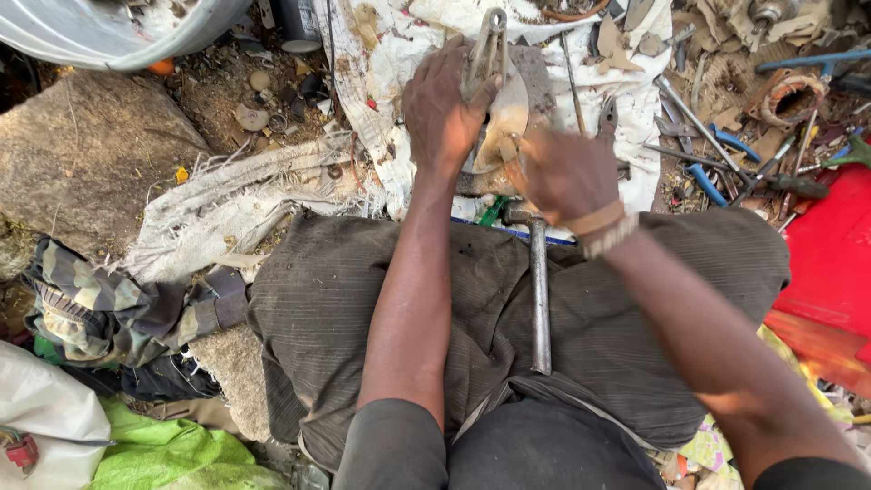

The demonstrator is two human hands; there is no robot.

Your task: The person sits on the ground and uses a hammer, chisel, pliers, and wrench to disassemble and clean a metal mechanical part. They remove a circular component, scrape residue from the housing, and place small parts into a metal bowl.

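My left hand (442, 109) grips a metal bracket-like part (491, 50) that stands on a round, rusty metal plate (513, 118) laid on a white cloth (381, 54). My right hand (564, 172), blurred, presses on the near edge of the plate; a thin rod-like piece shows at its fingers, and whether it holds that piece is unclear. A hammer with a long metal handle (540, 290) lies across my lap on dark trousers (327, 299), its head just under my right wrist.
Pliers (606, 118), blue-handled tools (726, 141), screwdrivers and scrap metal lie at the right. A red sheet (830, 245) is at the far right. A large stone (82, 154) and camouflage cloth (100, 299) sit left; a metal basin rim (118, 41) is top left.
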